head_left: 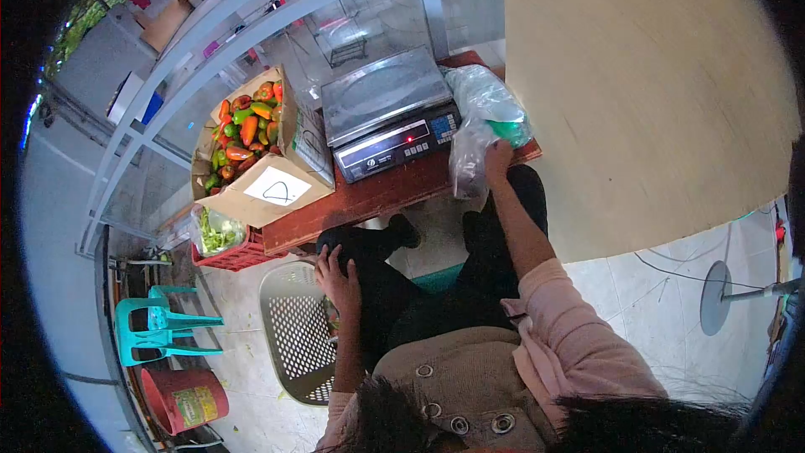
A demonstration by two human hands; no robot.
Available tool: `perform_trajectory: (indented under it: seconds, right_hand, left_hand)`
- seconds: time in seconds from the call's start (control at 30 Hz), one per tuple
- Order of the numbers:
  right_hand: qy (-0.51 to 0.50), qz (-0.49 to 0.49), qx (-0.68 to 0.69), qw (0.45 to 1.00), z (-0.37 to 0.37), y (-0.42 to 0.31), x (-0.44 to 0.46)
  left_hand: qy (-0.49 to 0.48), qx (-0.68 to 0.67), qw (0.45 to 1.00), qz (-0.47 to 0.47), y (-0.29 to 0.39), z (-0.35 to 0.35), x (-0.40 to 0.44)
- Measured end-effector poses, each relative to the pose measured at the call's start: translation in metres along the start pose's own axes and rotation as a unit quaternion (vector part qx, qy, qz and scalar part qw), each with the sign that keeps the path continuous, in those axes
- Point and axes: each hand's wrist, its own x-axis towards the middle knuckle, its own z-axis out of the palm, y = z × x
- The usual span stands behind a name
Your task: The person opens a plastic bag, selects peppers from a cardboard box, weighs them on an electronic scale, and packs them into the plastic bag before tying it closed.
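My left hand (pixel 338 279) rests on my left knee, fingers spread, holding nothing. Beside the scale, at the right end of the red wooden bench, my right hand (pixel 499 159) has hold of a clear plastic bag (pixel 471 147) in a pile; its fingertips are partly hidden. Something green (pixel 508 129) shows among the plastic. The digital weighing scale (pixel 387 88) has a bare metal pan and a lit red dot on its panel. Left of it, a cardboard box (pixel 289 189) is full of red, orange and green peppers (pixel 243 130).
A red crate (pixel 239 256) with bagged leafy greens (pixel 220 235) sits below the box. Near my left leg stands a pale perforated basket (pixel 289 319). Further left are a teal plastic stool (pixel 155 323) and a red bucket (pixel 184 398). A tan board (pixel 646 101) blocks the right side.
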Motion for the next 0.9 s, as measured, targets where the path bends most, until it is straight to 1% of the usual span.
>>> perform_trajectory:
  seconds: [0.03, 0.1, 0.17, 0.23, 0.27, 0.3, 0.37, 0.4, 0.43, 0.5, 0.53, 0.57, 0.6, 0.67, 0.73, 0.83, 0.9]
  right_hand:
    - [0.01, 0.003, 0.006, 1.0, -0.012, -0.007, 0.016]
    - [0.061, -0.061, 0.033, 0.996, -0.031, -0.02, 0.055]
    - [0.065, 0.032, 0.129, 0.989, -0.04, -0.04, 0.097]
    - [0.01, 0.003, 0.115, 0.993, -0.025, -0.036, 0.138]
    - [-0.018, -0.012, 0.11, 0.994, -0.017, -0.029, 0.151]
    - [-0.051, -0.084, 0.049, 0.994, -0.009, -0.02, 0.157]
    - [-0.113, -0.226, -0.073, 0.965, 0.009, 0.002, 0.165]
    - [-0.259, -0.263, -0.115, 0.922, 0.016, 0.018, 0.18]
    - [-0.223, -0.227, -0.089, 0.944, 0.001, -0.002, 0.177]
    - [-0.149, -0.154, -0.039, 0.976, -0.054, -0.062, 0.165]
    - [-0.117, -0.171, -0.14, 0.968, -0.056, -0.068, 0.175]
    - [-0.148, -0.062, 0.067, 0.985, -0.058, -0.073, 0.185]
    - [-0.17, 0.051, 0.271, 0.946, -0.072, -0.094, 0.192]
    - [-0.137, -0.004, 0.395, 0.909, -0.07, -0.108, 0.224]
    - [-0.1, -0.005, 0.431, 0.897, -0.112, -0.17, 0.229]
    - [-0.124, -0.067, 0.528, 0.837, -0.153, -0.22, 0.234]
    - [-0.155, -0.123, 0.495, 0.846, -0.188, -0.254, 0.217]
  left_hand:
    - [-0.003, 0.0, 1.0, -0.003, 0.0, 0.001, -0.001]
    - [0.0, 0.003, 1.0, -0.001, 0.004, 0.001, 0.0]
    - [-0.01, 0.002, 1.0, -0.014, 0.007, 0.0, 0.0]
    - [-0.025, -0.001, 0.999, -0.043, 0.008, 0.0, 0.003]
    - [-0.024, -0.003, 0.999, -0.04, 0.009, 0.0, 0.002]
    - [-0.022, -0.004, 0.999, -0.037, 0.008, 0.0, 0.002]
    - [-0.015, -0.005, 0.999, -0.028, 0.004, 0.0, 0.001]
    - [-0.012, -0.005, 1.0, -0.022, 0.0, 0.002, 0.0]
    - [-0.008, -0.005, 1.0, -0.015, -0.002, 0.003, 0.0]
    - [-0.008, -0.008, 1.0, -0.015, 0.001, 0.0, 0.001]
    - [-0.011, -0.009, 1.0, -0.015, 0.002, -0.002, 0.001]
    - [-0.011, -0.006, 1.0, -0.018, 0.002, -0.001, 0.0]
    - [-0.011, -0.003, 1.0, -0.021, 0.003, -0.001, 0.001]
    - [-0.012, 0.003, 1.0, -0.023, 0.005, 0.0, 0.0]
    - [-0.01, 0.011, 1.0, -0.024, 0.004, 0.0, 0.001]
    - [-0.009, 0.001, 1.0, -0.03, 0.003, -0.001, 0.0]
    - [-0.017, 0.006, 1.0, -0.025, 0.001, -0.001, 0.001]
